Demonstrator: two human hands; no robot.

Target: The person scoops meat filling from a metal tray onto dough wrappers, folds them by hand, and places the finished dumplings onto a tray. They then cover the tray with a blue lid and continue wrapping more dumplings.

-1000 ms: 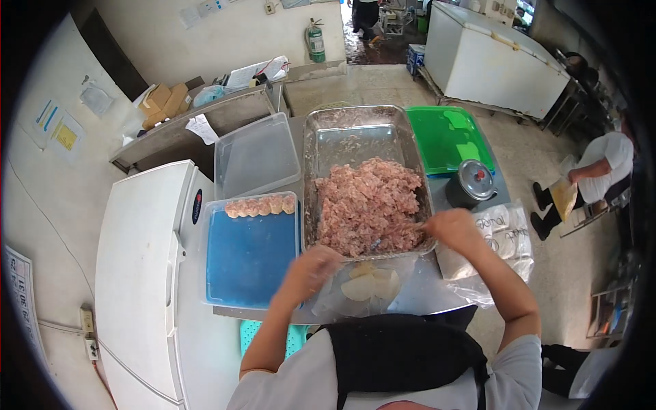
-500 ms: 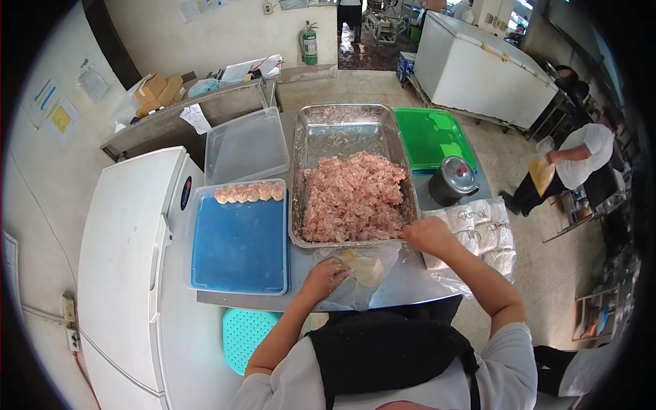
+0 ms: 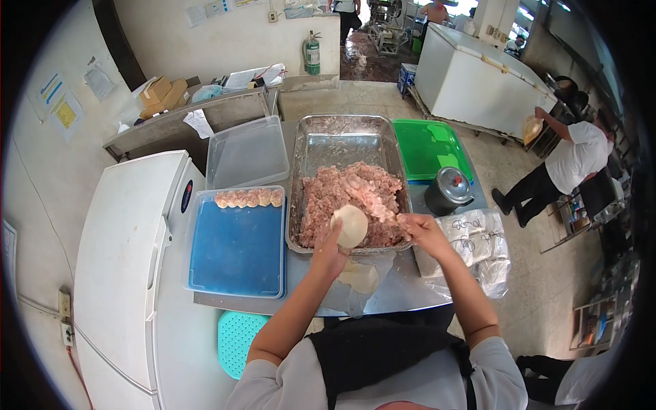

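My left hand holds up a thin, pale round dough wrapper over the near edge of a metal pan. Inside the pan is a heap of pink ground meat. My right hand is closed at the pan's near right corner, around the end of a meat-covered utensil whose exact kind is hidden. More dough wrappers lie on a plastic sheet in front of the pan. To the left, a blue-bottomed plastic tray carries a row of filled dumplings along its far side.
Wrapped white packages and a lidded grey pot stand to the right. Behind are a green lid and a clear plastic bin. A white fridge flanks the left. Another person stands at right, holding a bag.
My left hand has lifted a wrapper from the sheet toward the pan. My right hand has raised the utensil, with meat on it. The person at right has moved their bag upward.
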